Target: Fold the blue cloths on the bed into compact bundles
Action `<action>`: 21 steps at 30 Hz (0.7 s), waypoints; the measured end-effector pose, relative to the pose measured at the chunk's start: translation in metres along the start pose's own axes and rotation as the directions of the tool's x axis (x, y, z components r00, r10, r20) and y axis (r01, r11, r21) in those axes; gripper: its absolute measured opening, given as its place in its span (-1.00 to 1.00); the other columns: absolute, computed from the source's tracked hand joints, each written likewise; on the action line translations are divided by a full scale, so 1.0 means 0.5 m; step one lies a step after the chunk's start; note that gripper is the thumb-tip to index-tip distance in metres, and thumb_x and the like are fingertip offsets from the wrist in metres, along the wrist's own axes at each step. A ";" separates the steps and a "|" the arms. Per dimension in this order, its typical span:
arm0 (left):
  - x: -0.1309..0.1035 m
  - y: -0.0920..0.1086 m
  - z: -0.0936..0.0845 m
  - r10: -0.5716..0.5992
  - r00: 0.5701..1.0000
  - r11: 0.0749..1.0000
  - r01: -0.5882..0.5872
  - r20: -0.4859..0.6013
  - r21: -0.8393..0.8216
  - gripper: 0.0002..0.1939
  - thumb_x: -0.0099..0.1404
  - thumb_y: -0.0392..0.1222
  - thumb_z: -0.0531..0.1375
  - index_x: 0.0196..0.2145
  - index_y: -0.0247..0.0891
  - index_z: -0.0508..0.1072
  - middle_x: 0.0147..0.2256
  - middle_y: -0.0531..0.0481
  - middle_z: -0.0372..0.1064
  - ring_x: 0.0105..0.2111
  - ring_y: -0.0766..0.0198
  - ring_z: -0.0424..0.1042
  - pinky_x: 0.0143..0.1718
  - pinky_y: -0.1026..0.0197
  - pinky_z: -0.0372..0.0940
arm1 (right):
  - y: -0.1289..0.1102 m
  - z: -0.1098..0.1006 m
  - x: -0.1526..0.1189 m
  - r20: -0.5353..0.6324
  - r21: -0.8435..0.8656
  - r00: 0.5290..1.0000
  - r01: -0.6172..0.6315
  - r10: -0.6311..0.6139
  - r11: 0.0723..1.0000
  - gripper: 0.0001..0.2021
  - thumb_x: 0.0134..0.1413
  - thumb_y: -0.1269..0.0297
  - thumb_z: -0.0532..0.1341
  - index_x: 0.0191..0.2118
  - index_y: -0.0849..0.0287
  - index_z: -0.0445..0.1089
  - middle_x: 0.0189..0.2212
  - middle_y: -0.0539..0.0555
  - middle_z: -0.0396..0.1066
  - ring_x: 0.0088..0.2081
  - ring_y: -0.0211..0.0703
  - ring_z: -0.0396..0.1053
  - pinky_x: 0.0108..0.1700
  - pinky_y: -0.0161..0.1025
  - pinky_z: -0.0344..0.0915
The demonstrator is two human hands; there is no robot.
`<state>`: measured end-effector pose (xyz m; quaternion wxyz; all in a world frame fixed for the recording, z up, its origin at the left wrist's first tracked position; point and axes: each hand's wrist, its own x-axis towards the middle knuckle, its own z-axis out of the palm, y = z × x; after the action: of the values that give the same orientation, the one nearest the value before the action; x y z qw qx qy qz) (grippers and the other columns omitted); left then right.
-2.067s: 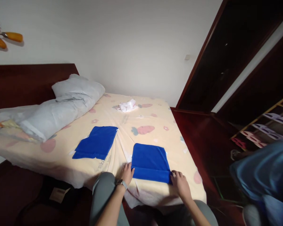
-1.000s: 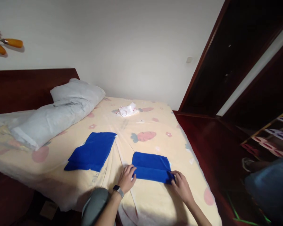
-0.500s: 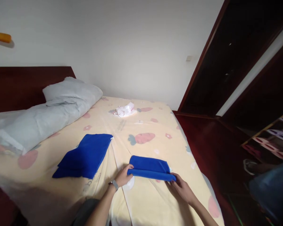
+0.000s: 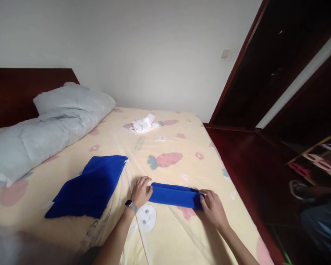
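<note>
A blue cloth (image 4: 175, 197), folded into a narrow strip, lies on the bed between my two hands. My left hand (image 4: 141, 190), with a watch on its wrist, has thumb and fingers closed at the strip's left end. At the right end, my right hand (image 4: 213, 207) grips the cloth with bent fingers. A second blue cloth (image 4: 89, 186), folded and flat, lies to the left of my left hand, touched by neither hand.
The bed (image 4: 179, 235) has a yellow patterned sheet. Behind are a crumpled white plastic bag (image 4: 143, 124) and, at left, a grey quilt (image 4: 55, 129). A person's leg (image 4: 324, 221) and a shoe rack (image 4: 314, 149) are at right.
The cloth's near edge has been folded over toward the far side, making the strip narrower. Both hands have moved farther up its ends. The view has shifted slightly.
</note>
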<state>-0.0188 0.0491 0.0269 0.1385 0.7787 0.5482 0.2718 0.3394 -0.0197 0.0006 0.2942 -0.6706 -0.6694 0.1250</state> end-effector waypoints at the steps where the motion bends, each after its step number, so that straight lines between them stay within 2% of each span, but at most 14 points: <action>1: -0.007 0.005 -0.003 0.093 0.990 0.996 -0.092 0.102 -0.012 -0.58 0.25 -0.25 0.15 0.07 -0.09 0.39 0.07 -0.08 0.35 0.13 0.05 0.27 0.23 0.02 0.12 | -0.002 0.002 -0.004 0.075 -0.024 0.990 0.121 -0.119 0.992 -0.64 0.18 0.15 0.07 0.06 0.07 0.36 0.10 0.18 0.37 0.11 0.12 0.31 0.17 0.06 0.22; 3: -0.020 0.010 -0.003 0.217 0.937 0.976 -0.215 0.273 -0.035 -0.46 0.13 -0.24 0.25 0.09 -0.02 0.38 0.10 -0.01 0.33 0.14 0.03 0.26 0.23 0.02 0.10 | 0.001 0.008 -0.012 0.217 -0.045 0.938 0.287 -0.272 0.957 -0.52 0.05 0.24 0.15 0.14 0.01 0.33 0.20 0.11 0.29 0.21 0.13 0.22 0.25 0.08 0.15; 5: -0.025 0.009 0.003 0.226 0.917 0.973 -0.226 0.328 -0.038 -0.36 0.03 -0.30 0.27 0.10 0.00 0.37 0.12 0.00 0.32 0.15 0.03 0.25 0.23 0.01 0.08 | 0.011 0.016 -0.017 0.265 -0.061 0.920 0.314 -0.288 0.947 -0.42 0.00 0.27 0.16 0.21 0.03 0.28 0.26 0.11 0.23 0.26 0.13 0.17 0.29 0.08 0.11; 8: -0.008 -0.004 0.015 0.124 0.944 0.992 -0.107 0.305 -0.071 -0.42 0.03 -0.37 0.21 0.04 -0.08 0.38 0.04 -0.02 0.40 0.08 0.10 0.33 0.17 0.09 0.15 | 0.024 0.019 -0.005 0.249 -0.021 0.944 0.230 -0.218 0.973 -0.43 0.05 0.26 0.12 0.23 0.13 0.25 0.24 0.17 0.25 0.24 0.07 0.22 0.28 0.02 0.14; 11: 0.033 -0.017 0.023 -0.010 0.943 0.993 0.047 0.332 -0.104 -0.60 0.09 -0.30 0.17 -0.07 -0.16 0.41 -0.07 -0.04 0.45 -0.02 0.14 0.40 0.05 0.18 0.23 | 0.022 0.008 0.031 0.281 0.101 0.955 0.065 -0.091 0.993 -0.49 0.10 0.19 0.09 0.19 0.13 0.23 0.15 0.16 0.35 0.15 0.01 0.33 0.20 -0.07 0.23; 14: 0.088 -0.026 0.026 -0.072 0.923 0.989 0.116 0.378 -0.093 -0.78 0.12 -0.23 0.16 -0.23 -0.23 0.44 -0.12 -0.07 0.46 -0.04 0.12 0.40 -0.01 0.22 0.24 | 0.014 -0.007 0.084 0.394 0.133 0.917 -0.132 0.070 0.982 -0.61 0.14 0.15 0.05 0.06 0.12 0.30 -0.06 0.10 0.50 -0.06 -0.06 0.45 0.04 -0.14 0.31; 16: 0.124 -0.030 0.023 -0.100 0.893 0.986 0.149 0.439 -0.079 -0.87 0.13 -0.18 0.15 -0.37 -0.25 0.43 -0.25 -0.04 0.48 -0.17 0.12 0.45 -0.16 0.24 0.28 | 0.012 -0.011 0.120 0.441 0.104 0.889 -0.185 0.122 0.977 -0.69 0.12 0.14 0.07 -0.08 0.13 0.37 -0.20 0.07 0.53 -0.17 -0.08 0.46 -0.06 -0.16 0.31; 18: 0.153 -0.033 0.016 -0.132 0.843 0.980 0.189 0.522 -0.057 -0.88 0.11 -0.15 0.16 -0.47 -0.25 0.40 -0.43 0.02 0.45 -0.35 0.16 0.45 -0.34 0.26 0.26 | 0.015 -0.011 0.149 0.466 0.077 0.874 -0.194 0.136 0.978 -0.76 0.05 0.15 0.13 -0.23 0.15 0.41 -0.33 0.06 0.52 -0.28 -0.09 0.44 -0.17 -0.19 0.30; 21: 0.176 -0.034 0.003 -0.160 0.771 0.972 0.232 0.616 -0.037 -0.90 -0.01 -0.19 0.22 -0.47 -0.22 0.40 -0.53 0.09 0.40 -0.47 0.21 0.42 -0.48 0.29 0.20 | 0.021 -0.011 0.170 0.502 0.056 0.852 -0.207 0.151 0.977 -0.83 -0.12 0.21 0.25 -0.37 0.17 0.40 -0.44 0.06 0.48 -0.38 -0.11 0.39 -0.29 -0.21 0.27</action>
<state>-0.0090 0.1370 0.0408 0.3782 0.7542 0.5365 0.0208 0.3571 0.0621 0.0183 0.1360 -0.6587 -0.6491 0.3554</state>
